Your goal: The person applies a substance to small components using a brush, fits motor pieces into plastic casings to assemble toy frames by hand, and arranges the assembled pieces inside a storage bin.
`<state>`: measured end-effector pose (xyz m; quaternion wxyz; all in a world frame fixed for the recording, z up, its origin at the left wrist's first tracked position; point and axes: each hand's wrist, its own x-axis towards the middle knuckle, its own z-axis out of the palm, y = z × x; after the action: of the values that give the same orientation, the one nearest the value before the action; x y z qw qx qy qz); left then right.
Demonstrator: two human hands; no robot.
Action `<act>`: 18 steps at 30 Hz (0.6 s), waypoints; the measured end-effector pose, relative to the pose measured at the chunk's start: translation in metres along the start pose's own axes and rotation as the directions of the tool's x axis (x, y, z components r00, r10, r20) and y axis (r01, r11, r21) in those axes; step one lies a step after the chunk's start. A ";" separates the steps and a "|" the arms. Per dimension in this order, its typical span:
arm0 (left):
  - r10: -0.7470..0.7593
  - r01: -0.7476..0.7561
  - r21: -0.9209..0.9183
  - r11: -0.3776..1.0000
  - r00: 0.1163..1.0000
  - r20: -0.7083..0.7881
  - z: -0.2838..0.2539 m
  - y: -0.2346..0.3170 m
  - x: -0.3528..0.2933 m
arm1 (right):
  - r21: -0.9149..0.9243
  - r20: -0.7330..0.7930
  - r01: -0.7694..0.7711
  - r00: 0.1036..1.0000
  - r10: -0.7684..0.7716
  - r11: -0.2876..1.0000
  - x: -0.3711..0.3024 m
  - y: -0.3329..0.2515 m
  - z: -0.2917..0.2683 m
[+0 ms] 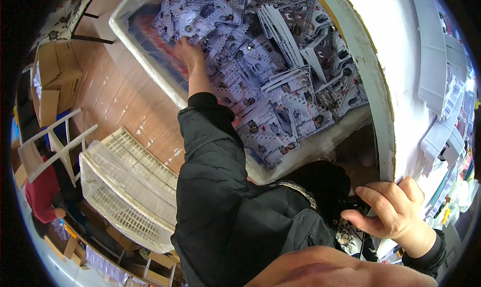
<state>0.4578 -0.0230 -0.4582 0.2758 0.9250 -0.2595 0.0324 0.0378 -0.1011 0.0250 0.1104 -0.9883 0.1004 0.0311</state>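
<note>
My left hand [189, 54] reaches into a large white-rimmed bin [145, 61], its fingers closed at the edge of a grey plastic panel [199, 29]. The fingertips are partly hidden. Around it lies a heap of similar flat grey panels [260, 56], with notched edges, cut-outs, small round dark parts and bits of red wire. My right hand [393, 209] rests at the near edge of a white table [401, 86], fingers bent and thumb apart, with nothing visible in it.
White plastic pieces [441, 86] are stacked on the table at right. Left of the bin stand a plastic-lined cream crate [130, 192], a pale wooden stool [55, 141] and an opened cardboard box [57, 79] on the wooden floor. A person in a red top [42, 192] is at far left.
</note>
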 end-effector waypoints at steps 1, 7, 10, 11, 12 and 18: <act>-0.083 0.084 0.007 0.996 0.994 -0.076 -0.003 -0.002 -0.001 | 0.003 -0.001 0.004 1.000 -0.004 1.000 0.001 0.000 0.001; -0.365 0.365 0.052 0.930 0.931 -0.008 -0.008 -0.005 0.015 | -0.004 -0.007 -0.003 1.000 0.003 1.000 0.001 0.001 0.000; -0.445 0.406 0.219 0.887 0.879 0.174 -0.015 0.007 0.021 | -0.018 -0.018 -0.013 1.000 0.013 1.000 0.000 0.001 0.001; -0.439 0.401 0.214 0.891 0.881 0.177 -0.018 0.011 0.024 | -0.012 -0.031 -0.016 0.999 0.016 1.000 -0.001 0.001 0.001; -0.443 0.398 0.225 0.889 0.872 0.209 -0.021 0.014 0.027 | -0.006 -0.045 -0.019 0.999 0.019 1.000 -0.002 0.000 0.002; -0.427 0.388 0.212 0.897 0.885 0.184 -0.014 0.010 0.028 | 0.009 -0.051 -0.018 0.999 0.018 1.000 0.000 0.002 0.002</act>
<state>0.4778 -0.0357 -0.4357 0.1655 0.9764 -0.0848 -0.1099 0.0370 -0.1026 0.0229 0.1118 -0.9874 0.1122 0.0065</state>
